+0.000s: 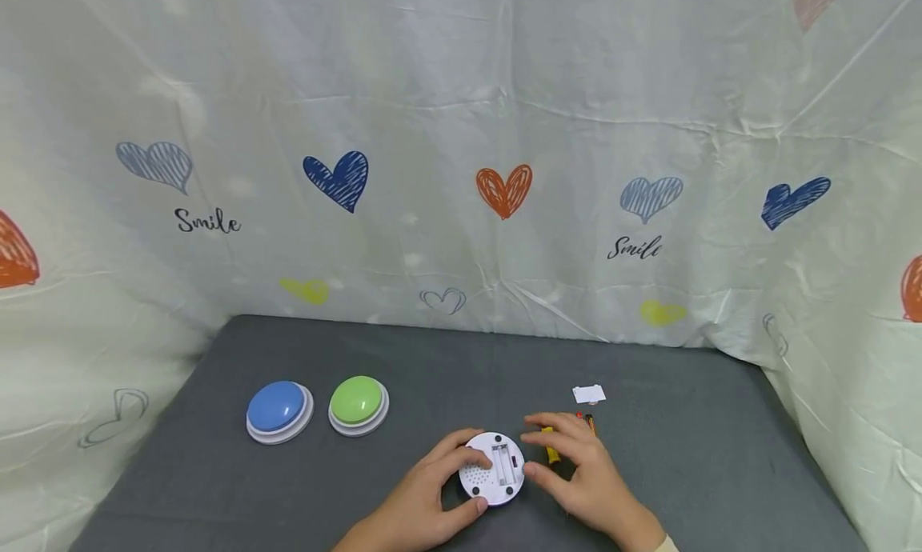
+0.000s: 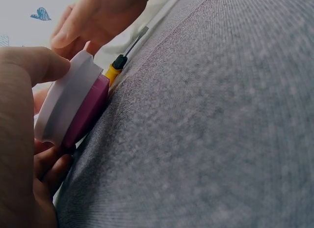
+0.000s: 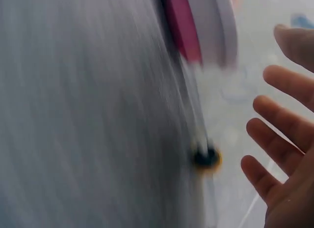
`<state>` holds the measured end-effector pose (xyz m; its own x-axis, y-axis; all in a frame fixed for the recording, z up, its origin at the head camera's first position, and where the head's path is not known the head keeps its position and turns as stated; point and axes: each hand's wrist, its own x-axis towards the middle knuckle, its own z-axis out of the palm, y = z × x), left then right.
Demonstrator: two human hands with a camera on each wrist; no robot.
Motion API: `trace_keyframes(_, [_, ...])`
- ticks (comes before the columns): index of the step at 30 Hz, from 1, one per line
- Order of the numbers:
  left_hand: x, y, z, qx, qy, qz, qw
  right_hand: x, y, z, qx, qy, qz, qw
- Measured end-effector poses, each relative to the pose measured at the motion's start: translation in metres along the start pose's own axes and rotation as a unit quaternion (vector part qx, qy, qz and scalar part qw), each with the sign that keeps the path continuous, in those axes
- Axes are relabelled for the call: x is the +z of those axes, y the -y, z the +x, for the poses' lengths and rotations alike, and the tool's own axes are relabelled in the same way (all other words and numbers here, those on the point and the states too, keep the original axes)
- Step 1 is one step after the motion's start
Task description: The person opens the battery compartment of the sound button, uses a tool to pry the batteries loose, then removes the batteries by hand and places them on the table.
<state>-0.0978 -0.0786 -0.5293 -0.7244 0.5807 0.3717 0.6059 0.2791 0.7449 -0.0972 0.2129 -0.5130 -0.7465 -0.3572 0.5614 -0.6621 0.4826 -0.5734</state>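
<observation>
An upside-down push button, white base up and pink dome below, is gripped by my left hand, thumb and fingers around its rim. One finger lies across the base beside the uncovered battery compartment. To its right, my right hand is spread with fingers apart, holding nothing. Past those fingers lies a screwdriver with a yellow handle; its metal shaft shows in the left wrist view. Partly hidden behind the right hand are small red and black-orange items, probably batteries. The right wrist view is blurred.
A blue push button and a green push button stand dome-up at the left. A small white cover lies at the right. Grey cloth covers the table; a white curtain with hearts hangs behind.
</observation>
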Motion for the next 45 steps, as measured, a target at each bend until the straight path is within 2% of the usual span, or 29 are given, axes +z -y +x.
trace_keyframes(3, [-0.001,0.000,0.000,-0.007,0.006,-0.005,0.9999,0.009,0.012,-0.001,-0.004,0.046,-0.004,0.999])
trace_keyframes(7, [-0.001,0.000,0.000,-0.021,0.015,-0.020,0.9995,0.016,0.018,-0.002,-0.016,0.072,-0.001,0.997])
trace_keyframes(14, [-0.001,0.000,0.000,-0.025,0.016,-0.027,0.9992,0.020,0.016,-0.002,-0.036,0.080,0.006,0.996])
trace_keyframes(24, [-0.001,-0.001,0.000,-0.021,0.010,-0.030,0.9993,0.022,0.017,-0.001,-0.036,0.082,0.017,0.996])
trace_keyframes(30, [0.000,0.001,0.000,-0.004,0.000,-0.025,0.9997,0.023,0.020,0.000,-0.005,0.095,0.022,0.995])
trace_keyframes(36, [0.002,-0.001,0.002,0.024,-0.016,0.018,0.9994,0.020,0.023,0.004,0.020,0.118,0.003,0.993])
trace_keyframes(41, [0.001,-0.003,0.012,-0.011,-0.022,0.039,0.9989,0.018,0.023,0.020,0.036,0.133,-0.015,0.990])
trace_keyframes(45, [-0.004,0.001,0.028,-0.047,-0.009,0.060,0.9970,0.014,0.018,0.041,0.083,0.163,-0.003,0.983])
